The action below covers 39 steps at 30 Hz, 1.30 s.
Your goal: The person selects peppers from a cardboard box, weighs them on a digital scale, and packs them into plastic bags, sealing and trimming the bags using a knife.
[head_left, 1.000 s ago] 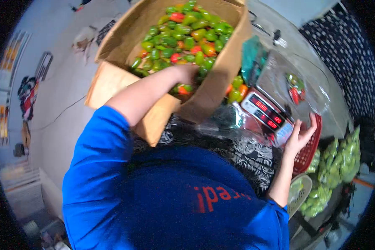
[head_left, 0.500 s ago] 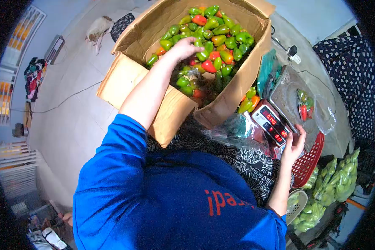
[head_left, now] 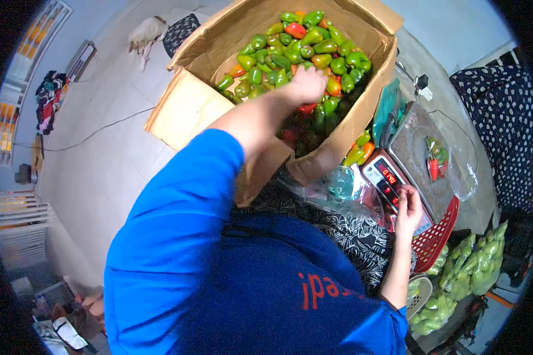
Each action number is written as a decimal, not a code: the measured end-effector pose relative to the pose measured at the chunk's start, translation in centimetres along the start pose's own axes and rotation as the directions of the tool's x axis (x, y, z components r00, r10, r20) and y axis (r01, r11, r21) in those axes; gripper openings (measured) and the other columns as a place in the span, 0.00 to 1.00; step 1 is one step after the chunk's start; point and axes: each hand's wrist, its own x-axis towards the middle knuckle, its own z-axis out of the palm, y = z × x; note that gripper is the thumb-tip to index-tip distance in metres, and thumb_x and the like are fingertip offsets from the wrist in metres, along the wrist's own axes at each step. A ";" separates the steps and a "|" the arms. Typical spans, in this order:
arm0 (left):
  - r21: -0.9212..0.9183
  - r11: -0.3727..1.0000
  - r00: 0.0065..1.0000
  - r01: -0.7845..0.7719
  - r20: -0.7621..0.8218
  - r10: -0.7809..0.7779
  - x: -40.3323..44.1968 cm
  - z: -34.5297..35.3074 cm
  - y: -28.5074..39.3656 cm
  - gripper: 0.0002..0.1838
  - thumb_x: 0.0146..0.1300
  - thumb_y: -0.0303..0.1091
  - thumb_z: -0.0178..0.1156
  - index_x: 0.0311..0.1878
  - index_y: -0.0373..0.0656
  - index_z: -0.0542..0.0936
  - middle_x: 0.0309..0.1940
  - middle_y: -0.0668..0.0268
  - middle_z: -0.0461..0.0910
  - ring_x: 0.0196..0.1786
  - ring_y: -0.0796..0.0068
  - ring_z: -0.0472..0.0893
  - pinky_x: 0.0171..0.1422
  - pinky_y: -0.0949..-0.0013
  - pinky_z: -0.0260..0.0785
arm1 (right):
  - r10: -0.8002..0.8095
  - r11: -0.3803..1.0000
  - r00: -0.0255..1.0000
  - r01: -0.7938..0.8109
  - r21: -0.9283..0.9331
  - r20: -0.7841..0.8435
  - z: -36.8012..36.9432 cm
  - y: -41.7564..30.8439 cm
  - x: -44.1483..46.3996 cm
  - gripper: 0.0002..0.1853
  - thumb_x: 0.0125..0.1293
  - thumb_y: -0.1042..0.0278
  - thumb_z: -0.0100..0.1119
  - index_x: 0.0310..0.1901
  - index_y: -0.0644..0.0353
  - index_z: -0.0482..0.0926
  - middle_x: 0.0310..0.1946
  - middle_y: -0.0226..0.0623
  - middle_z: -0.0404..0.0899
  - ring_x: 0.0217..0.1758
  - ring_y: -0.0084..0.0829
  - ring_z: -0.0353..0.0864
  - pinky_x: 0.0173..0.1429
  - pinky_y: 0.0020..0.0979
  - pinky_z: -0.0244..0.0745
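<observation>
Head view: I saw left hand (head_left: 308,86) among green and red peppers (head_left: 321,61) inside cardboard box (head_left: 363,112), fingertips hidden, grip impossible to tell. Right hand (head_left: 408,216), fingers bent and narrow, hung by display of digital scale (head_left: 374,175), right of box; bagged peppers (head_left: 435,166) lay on platform, farther right of box.

It looks like a home: an animal (head_left: 147,34) lies on the floor (head_left: 100,160). The scale (head_left: 414,155) and bagged produce (head_left: 479,266) look shop-like.
</observation>
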 end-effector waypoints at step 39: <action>-0.741 0.319 0.800 -0.591 -0.487 0.351 -4.7 -13.6 9.6 0.17 0.48 0.19 0.59 0.43 0.44 0.74 0.45 0.61 0.72 0.49 0.63 0.75 0.53 0.67 0.70 | 0.009 0.701 0.917 -0.290 0.651 0.399 3.2 -10.0 5.8 0.24 0.66 0.68 0.54 0.62 0.61 0.63 0.53 0.38 0.71 0.39 0.24 0.77 0.43 0.24 0.74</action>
